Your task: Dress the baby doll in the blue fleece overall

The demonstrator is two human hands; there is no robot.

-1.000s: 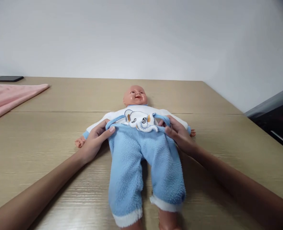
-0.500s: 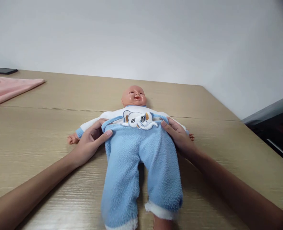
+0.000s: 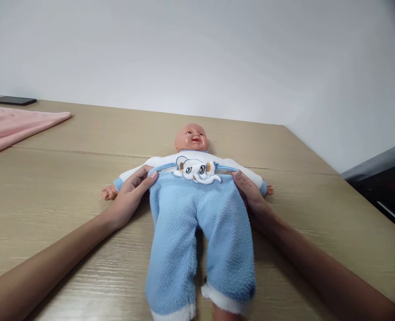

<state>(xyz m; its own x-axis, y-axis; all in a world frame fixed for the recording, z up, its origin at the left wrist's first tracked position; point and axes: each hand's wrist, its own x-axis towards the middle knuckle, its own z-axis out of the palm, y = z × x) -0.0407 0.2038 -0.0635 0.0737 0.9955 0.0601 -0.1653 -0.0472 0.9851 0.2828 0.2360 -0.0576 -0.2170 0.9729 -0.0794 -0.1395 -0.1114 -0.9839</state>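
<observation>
A baby doll (image 3: pixel 191 137) lies face up on the wooden table, its head away from me and its arms spread. It wears a white long-sleeved top (image 3: pixel 164 161) with blue cuffs. Fuzzy blue overalls (image 3: pixel 180 223) with a white elephant patch (image 3: pixel 197 170) cover its belly and legs. My left hand (image 3: pixel 132 191) pinches the upper left edge of the overalls between thumb and fingers. On the other side, my right hand (image 3: pixel 251 191) grips the upper right edge, thumb on top; its fingertips are partly hidden. The doll's feet lie outside the picture.
A folded pink cloth (image 3: pixel 20 127) lies at the left of the table (image 3: pixel 100 267). Behind it is a flat black device (image 3: pixel 13 100), perhaps a phone. A white wall stands at the back. Something dark (image 3: pixel 384 191) is beyond the table's right edge.
The whole view has shifted slightly, so the doll and cloth appear a little further right. My left thumb has moved up to the overalls' edge. Both hands still hold the overalls.
</observation>
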